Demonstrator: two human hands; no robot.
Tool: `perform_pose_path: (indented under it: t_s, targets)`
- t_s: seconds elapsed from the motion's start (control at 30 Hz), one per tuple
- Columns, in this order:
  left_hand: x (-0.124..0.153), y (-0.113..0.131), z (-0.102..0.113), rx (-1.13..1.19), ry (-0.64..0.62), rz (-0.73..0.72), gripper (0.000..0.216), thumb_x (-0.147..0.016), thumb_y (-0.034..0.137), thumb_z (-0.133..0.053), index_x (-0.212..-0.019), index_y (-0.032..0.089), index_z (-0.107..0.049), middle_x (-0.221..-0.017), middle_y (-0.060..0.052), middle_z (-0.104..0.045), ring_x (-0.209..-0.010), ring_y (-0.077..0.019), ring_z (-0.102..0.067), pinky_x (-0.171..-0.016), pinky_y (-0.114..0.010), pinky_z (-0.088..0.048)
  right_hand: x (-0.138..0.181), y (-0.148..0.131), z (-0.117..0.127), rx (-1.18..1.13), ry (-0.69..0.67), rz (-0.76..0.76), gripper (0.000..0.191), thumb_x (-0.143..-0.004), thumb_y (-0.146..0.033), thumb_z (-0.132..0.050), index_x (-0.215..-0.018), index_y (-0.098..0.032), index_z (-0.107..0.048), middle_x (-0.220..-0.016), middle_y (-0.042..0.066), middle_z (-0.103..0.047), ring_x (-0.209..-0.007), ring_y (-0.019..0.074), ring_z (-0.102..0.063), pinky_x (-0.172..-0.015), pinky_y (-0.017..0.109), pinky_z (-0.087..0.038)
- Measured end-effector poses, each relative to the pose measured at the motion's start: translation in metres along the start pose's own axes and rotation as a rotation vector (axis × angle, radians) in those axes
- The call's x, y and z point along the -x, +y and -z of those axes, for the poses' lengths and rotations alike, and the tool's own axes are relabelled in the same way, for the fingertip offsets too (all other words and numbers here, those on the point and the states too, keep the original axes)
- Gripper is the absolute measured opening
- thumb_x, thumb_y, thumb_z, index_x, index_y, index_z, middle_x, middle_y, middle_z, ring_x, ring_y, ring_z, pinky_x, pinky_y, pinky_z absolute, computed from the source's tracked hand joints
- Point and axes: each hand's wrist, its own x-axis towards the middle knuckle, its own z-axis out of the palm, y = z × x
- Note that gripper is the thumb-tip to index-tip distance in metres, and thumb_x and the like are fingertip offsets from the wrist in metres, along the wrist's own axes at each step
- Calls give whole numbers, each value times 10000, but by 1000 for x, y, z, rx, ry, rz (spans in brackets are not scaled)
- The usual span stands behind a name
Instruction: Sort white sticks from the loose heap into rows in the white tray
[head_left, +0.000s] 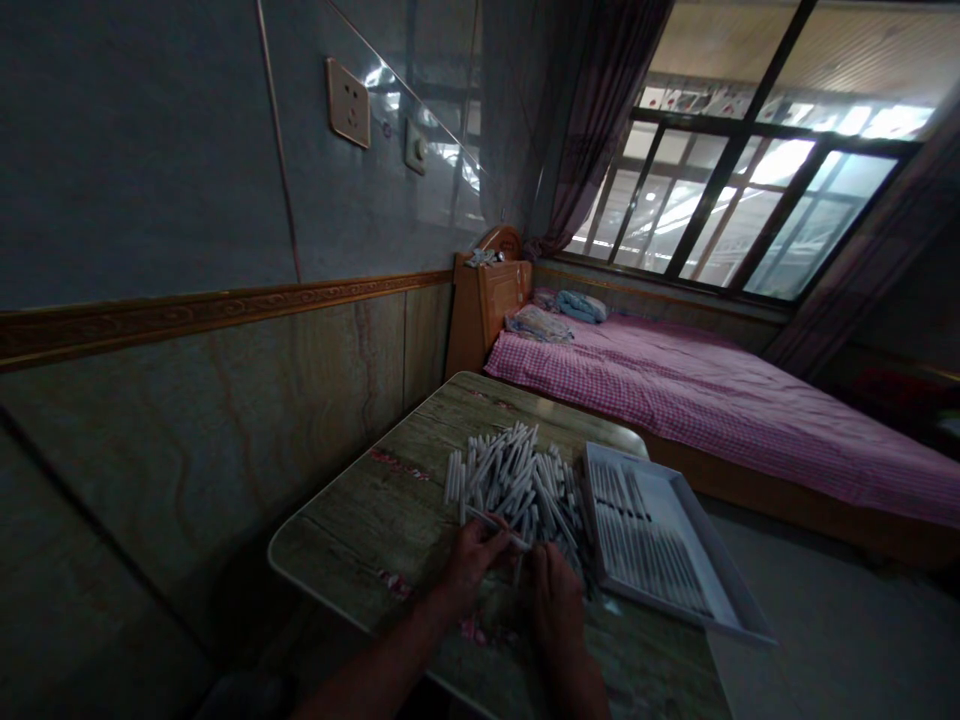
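A heap of several short white tubes [517,480] lies on a small wood-patterned table [375,520]. My left hand [472,562] is at the near edge of the heap, its fingers pinched round one white tube [496,524]. My right hand [556,590] rests just to the right of it, fingers curled down against the heap; what they hold, if anything, is hidden. To the right of the heap a white tray [667,545] lies on the table, with several white tubes laid side by side in it.
The table stands against a tiled wall [225,400]. Behind it is a bed with a pink checked cover [712,400], folded cloths [559,315] and a wooden headboard [487,300]. A large window [742,200] with curtains is at the back. Bare floor [847,620] lies to the right.
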Motion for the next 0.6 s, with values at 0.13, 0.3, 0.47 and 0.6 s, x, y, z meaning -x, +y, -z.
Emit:
perform_pose_path:
  t_s: [0.13, 0.3, 0.47, 0.6]
  targets:
    - [2, 2, 0, -3, -14, 22, 446, -512, 440, -885, -758, 170, -629, -670, -18, -710, -614, -182, -685, -592, -275, -531, 4, 8, 1, 41, -6, 106, 337, -1018, -324, -322, -854, -227, -600, -751, 22, -638, -665, 151, -588, -620, 248, -442]
    - [4, 3, -1, -44, -63, 53, 429, -537, 454, -870, -761, 175, -632, -667, -20, -718, -619, -189, -694, -572, -269, -526, 10, 27, -1, 231, 90, 355, 360, -997, -228, -301, -908, -215, -649, -772, 64, -666, -662, 175, -594, -592, 269, -416]
    - [3, 4, -1, -27, -22, 43, 456, -521, 459, -870, -774, 175, -617, -662, -13, -715, -609, -184, -693, -578, -273, -531, 4, 14, -1, 137, -12, 166, 349, -1019, -258, -309, -825, -226, -597, -694, 5, -628, -588, 144, -572, -557, 239, -387]
    - [2, 1, -1, -70, -43, 36, 438, -538, 446, -857, -774, 173, -608, -671, -11, -713, -614, -180, -689, -571, -267, -526, 3, 9, 0, 114, -12, 83, 324, -1017, -292, -345, -780, -221, -554, -680, 2, -607, -590, 147, -559, -558, 244, -377]
